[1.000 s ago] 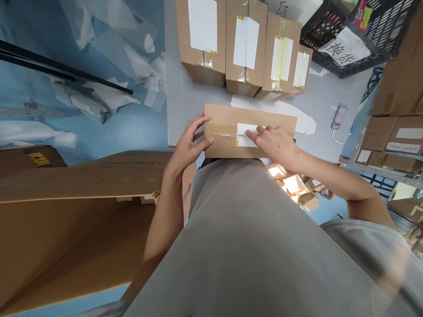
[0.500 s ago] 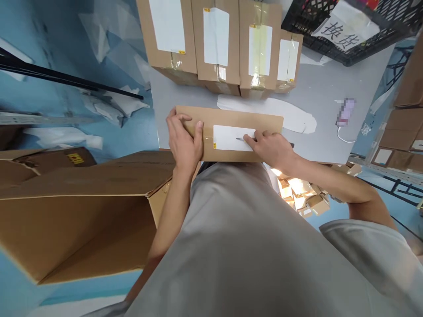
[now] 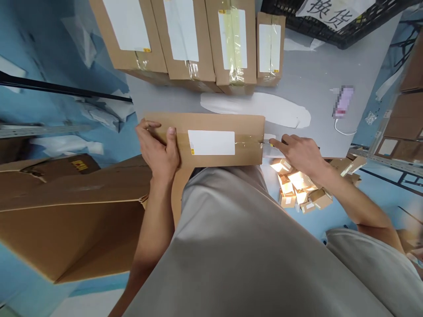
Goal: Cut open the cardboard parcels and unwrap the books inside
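A long, flat cardboard box lies at the near edge of the grey table, with a white label and clear tape running lengthwise along its top. My left hand grips the box's left end, thumb on top and fingers around the far left corner. At the opposite end, my right hand is closed around a slim utility knife. Its thin metal tip touches the tape at the box's right edge; most of the handle is hidden in the fingers.
Several taped, labelled cartons stand along the back of the table. A black plastic crate sits behind right. White paper and a pixelated purple object with a cord lie nearby. At left gapes a large open carton.
My right hand has drawn the knife rightward from the label to the box's right end. The box and my left hand now appear further left in view.
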The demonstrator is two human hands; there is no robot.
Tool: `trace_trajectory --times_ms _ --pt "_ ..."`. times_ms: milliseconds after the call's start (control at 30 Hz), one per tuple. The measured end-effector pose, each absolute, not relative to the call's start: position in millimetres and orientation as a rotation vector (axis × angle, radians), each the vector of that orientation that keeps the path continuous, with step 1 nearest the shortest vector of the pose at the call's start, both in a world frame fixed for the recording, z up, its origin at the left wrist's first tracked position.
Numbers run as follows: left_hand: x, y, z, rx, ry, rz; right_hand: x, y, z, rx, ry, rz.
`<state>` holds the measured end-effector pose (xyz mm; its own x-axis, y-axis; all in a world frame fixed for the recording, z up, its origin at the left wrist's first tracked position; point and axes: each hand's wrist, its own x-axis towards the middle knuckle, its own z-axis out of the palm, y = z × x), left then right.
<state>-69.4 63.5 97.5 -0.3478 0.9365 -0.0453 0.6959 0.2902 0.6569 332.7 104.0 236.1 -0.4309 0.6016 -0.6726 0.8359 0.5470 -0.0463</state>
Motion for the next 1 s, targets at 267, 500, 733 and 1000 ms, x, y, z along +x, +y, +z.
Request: trace_trajectory --times_ms 267,500,733,1000 --pt "-76 66 97 1.441 2.083 0.816 385 96 210 1.614 2.266 -0.795" --pt "-101 68 96 1.471 2.063 0.854 344 77 77 2.607 1.251 -1.782" --pt "-147 69 84 1.327 2.07 0.925 258 55 36 2.725 0.622 -2.247" --pt "-170 73 38 1.177 2.052 1.04 250 53 123 3.069 0.916 -1.895"
